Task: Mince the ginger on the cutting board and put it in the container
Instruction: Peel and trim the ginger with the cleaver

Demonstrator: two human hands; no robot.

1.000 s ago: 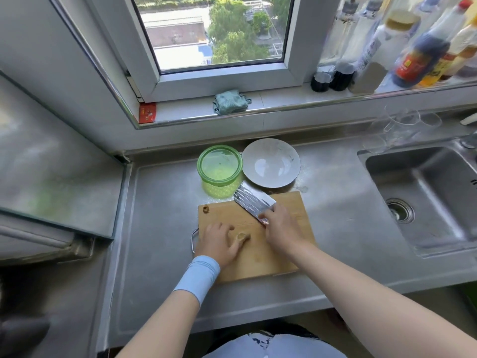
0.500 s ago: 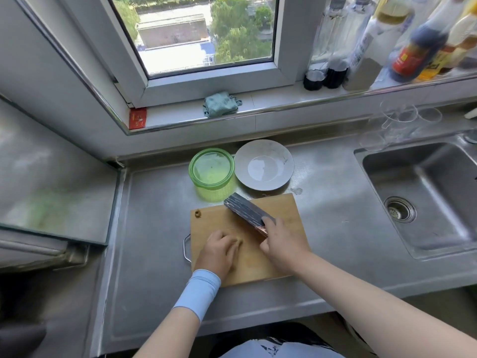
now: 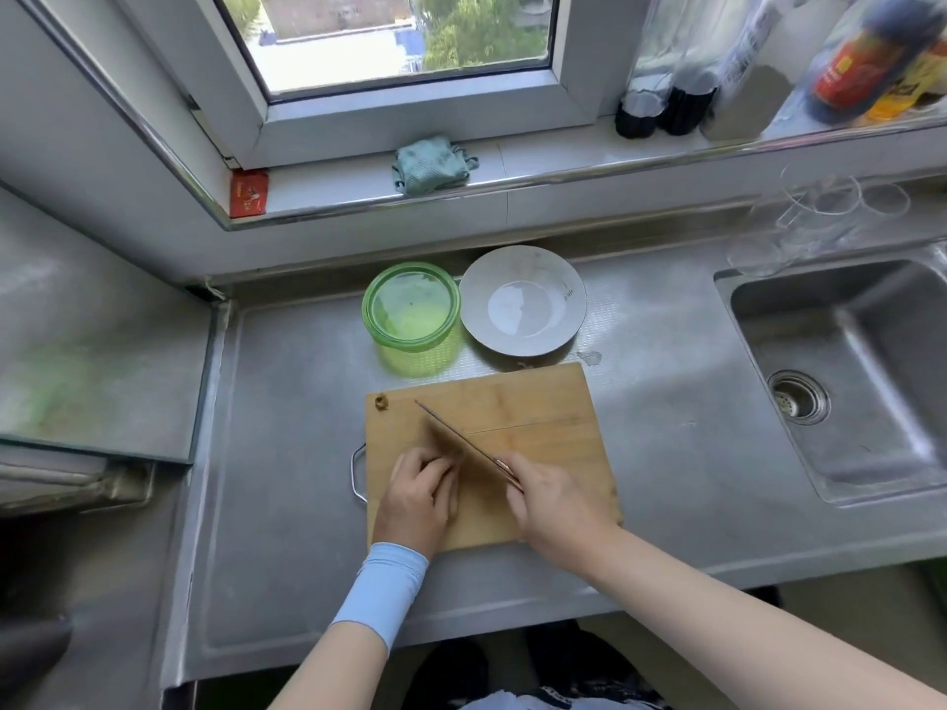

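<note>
A wooden cutting board (image 3: 533, 407) lies on the steel counter. My left hand (image 3: 417, 497) rests curled on the board's near left part, and the ginger under its fingers is hidden. My right hand (image 3: 551, 504) grips the handle of a cleaver (image 3: 456, 438). The blade stands on edge right beside my left fingers, pointing to the far left. A green container (image 3: 410, 315) stands just beyond the board, with a white plate (image 3: 522, 302) to its right.
A sink (image 3: 845, 371) lies to the right. Clear glasses (image 3: 820, 217) stand behind it. Bottles (image 3: 845, 58), a green cloth (image 3: 433, 164) and a red packet (image 3: 248, 193) sit on the window sill. A raised steel surface (image 3: 97, 351) is at the left.
The cleaver turned from lying flat to standing on its edge and came down beside my left fingers. My left hand curled over the ginger, which was visible before.
</note>
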